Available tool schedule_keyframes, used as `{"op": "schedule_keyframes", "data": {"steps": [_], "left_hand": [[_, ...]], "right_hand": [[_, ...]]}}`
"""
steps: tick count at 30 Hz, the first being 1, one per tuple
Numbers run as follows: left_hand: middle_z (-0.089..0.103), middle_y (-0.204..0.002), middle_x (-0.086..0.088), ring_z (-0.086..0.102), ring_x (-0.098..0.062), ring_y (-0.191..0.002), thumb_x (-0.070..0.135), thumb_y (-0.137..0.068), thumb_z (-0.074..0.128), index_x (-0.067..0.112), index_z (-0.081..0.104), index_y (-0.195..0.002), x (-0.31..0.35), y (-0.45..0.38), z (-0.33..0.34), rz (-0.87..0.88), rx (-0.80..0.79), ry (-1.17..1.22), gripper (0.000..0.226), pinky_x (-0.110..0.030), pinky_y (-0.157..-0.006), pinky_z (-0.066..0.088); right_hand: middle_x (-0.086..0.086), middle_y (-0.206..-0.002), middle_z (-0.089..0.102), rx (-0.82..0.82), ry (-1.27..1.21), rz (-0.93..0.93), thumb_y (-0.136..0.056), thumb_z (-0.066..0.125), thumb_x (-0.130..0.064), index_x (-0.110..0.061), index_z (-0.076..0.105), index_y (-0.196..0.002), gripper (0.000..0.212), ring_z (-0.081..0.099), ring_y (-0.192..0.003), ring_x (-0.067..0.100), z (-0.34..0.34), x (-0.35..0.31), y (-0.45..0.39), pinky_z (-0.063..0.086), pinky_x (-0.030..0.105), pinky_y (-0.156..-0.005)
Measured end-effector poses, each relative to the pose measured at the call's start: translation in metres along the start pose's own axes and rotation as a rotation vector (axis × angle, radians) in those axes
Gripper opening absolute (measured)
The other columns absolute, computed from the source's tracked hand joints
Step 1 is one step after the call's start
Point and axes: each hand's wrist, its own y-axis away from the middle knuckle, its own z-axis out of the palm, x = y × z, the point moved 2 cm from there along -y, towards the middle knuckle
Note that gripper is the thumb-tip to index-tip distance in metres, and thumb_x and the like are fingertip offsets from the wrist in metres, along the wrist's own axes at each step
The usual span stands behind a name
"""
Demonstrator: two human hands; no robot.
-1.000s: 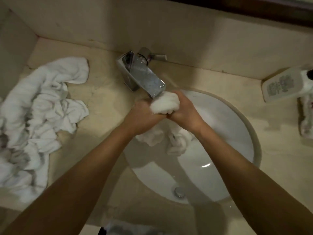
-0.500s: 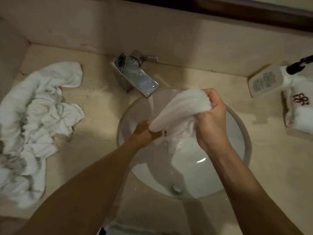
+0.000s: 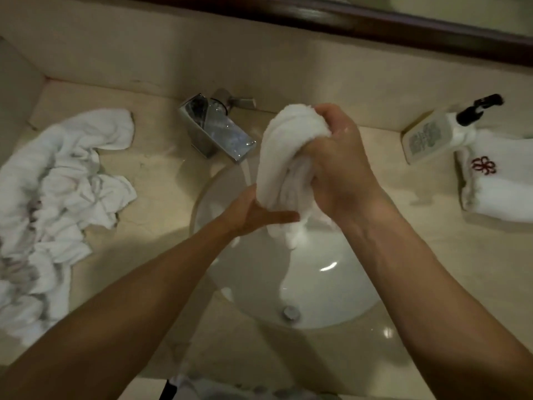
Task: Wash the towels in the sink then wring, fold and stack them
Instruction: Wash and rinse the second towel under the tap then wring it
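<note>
A wet white towel is bunched into a thick roll above the round white sink. My right hand grips its upper part, fingers curled round it. My left hand holds the lower end from the left, thumb lying across the front. The towel's bottom tip hangs over the basin. A pile of crumpled white towels lies on the counter at the left. A folded white towel with a red emblem sits at the right.
A chrome faucet stands behind the sink, with a thin stream of water at its spout. A white pump bottle lies on the folded towel's far edge. The beige counter meets a wall behind and at the left.
The towel has been lifted higher and turned more upright. My right hand rose with its top end, and my left hand shifted to the lower end.
</note>
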Motion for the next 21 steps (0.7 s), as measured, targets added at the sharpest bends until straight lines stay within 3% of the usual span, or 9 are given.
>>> {"op": "schedule_keyframes", "data": {"steps": [3, 6, 9, 11, 13, 15, 18, 21], "left_hand": [[0.059, -0.097, 0.025, 0.057, 0.016, -0.085, 0.035, -0.069, 0.087, 0.042, 0.052, -0.097, -0.001, 0.004, 0.001, -0.002, 0.024, -0.057, 0.046, -0.003, -0.072, 0.047], [0.070, -0.098, 0.010, 0.066, -0.001, -0.090, 0.045, -0.060, 0.091, 0.034, 0.062, -0.103, -0.002, 0.002, 0.010, 0.042, 0.108, -0.078, 0.053, -0.026, -0.080, 0.057], [0.071, -0.093, 0.008, 0.068, -0.001, -0.084, 0.038, -0.060, 0.091, 0.024, 0.066, -0.102, -0.004, -0.003, 0.027, 0.066, 0.229, 0.020, 0.051, -0.025, -0.075, 0.058], [0.073, -0.082, -0.002, 0.070, -0.010, -0.070, 0.028, -0.064, 0.090, 0.014, 0.069, -0.090, -0.006, -0.004, 0.040, 0.009, 0.246, 0.111, 0.037, -0.027, -0.065, 0.058], [0.069, -0.082, -0.003, 0.065, -0.007, -0.068, 0.011, -0.073, 0.085, 0.013, 0.067, -0.092, -0.005, -0.002, 0.040, -0.034, 0.292, 0.155, 0.026, -0.015, -0.059, 0.052], [0.067, -0.089, 0.001, 0.062, -0.008, -0.074, 0.010, -0.075, 0.083, 0.020, 0.065, -0.104, -0.001, -0.001, 0.025, -0.019, 0.308, 0.067, 0.036, -0.011, -0.060, 0.048], [0.069, -0.093, -0.001, 0.063, -0.012, -0.080, 0.028, -0.066, 0.082, 0.021, 0.069, -0.107, 0.026, 0.000, -0.004, 0.050, 0.186, -0.283, 0.044, -0.020, -0.062, 0.048], [0.063, -0.087, 0.009, 0.059, -0.008, -0.073, 0.035, -0.065, 0.077, 0.027, 0.065, -0.105, 0.047, 0.004, -0.024, 0.010, 0.139, -0.546, 0.043, -0.021, -0.055, 0.044]], "right_hand": [[0.015, -0.114, 0.065, 0.013, -0.072, 0.044, -0.079, 0.060, -0.002, -0.004, 0.054, -0.126, 0.047, 0.069, -0.097, 0.027, -0.012, -0.012, -0.004, 0.060, 0.032, -0.071], [0.018, -0.112, 0.065, 0.041, -0.250, 0.146, -0.075, 0.057, -0.001, 0.002, 0.052, -0.130, 0.055, 0.068, -0.093, 0.027, -0.014, -0.001, -0.005, 0.057, 0.031, -0.069], [0.010, -0.094, 0.071, 0.156, -0.381, 0.255, -0.092, 0.048, 0.003, 0.002, 0.057, -0.116, 0.025, 0.070, -0.082, 0.018, -0.013, 0.026, -0.002, 0.056, 0.026, -0.063], [0.006, -0.089, 0.070, 0.162, -0.456, 0.340, -0.099, 0.041, 0.004, -0.006, 0.058, -0.105, 0.020, 0.069, -0.076, 0.015, -0.019, 0.035, -0.001, 0.057, 0.023, -0.060], [0.015, -0.110, 0.070, 0.205, -0.551, 0.321, -0.095, 0.045, 0.005, -0.010, 0.061, -0.113, 0.028, 0.070, -0.096, 0.025, -0.035, 0.037, -0.004, 0.061, 0.032, -0.077], [0.023, -0.122, 0.066, 0.284, -0.590, 0.227, -0.090, 0.046, 0.010, -0.009, 0.060, -0.123, 0.041, 0.066, -0.111, 0.036, -0.062, 0.039, -0.010, 0.056, 0.044, -0.096], [0.024, -0.119, 0.064, 0.353, -0.413, 0.180, -0.085, 0.048, 0.009, 0.001, 0.054, -0.132, 0.048, 0.066, -0.110, 0.037, -0.102, 0.055, -0.012, 0.055, 0.046, -0.095], [0.010, -0.098, 0.070, 0.442, 0.123, 0.181, -0.082, 0.051, -0.016, -0.006, 0.063, -0.114, 0.036, 0.069, -0.084, 0.020, -0.120, 0.086, 0.001, 0.057, 0.037, -0.074]]}}
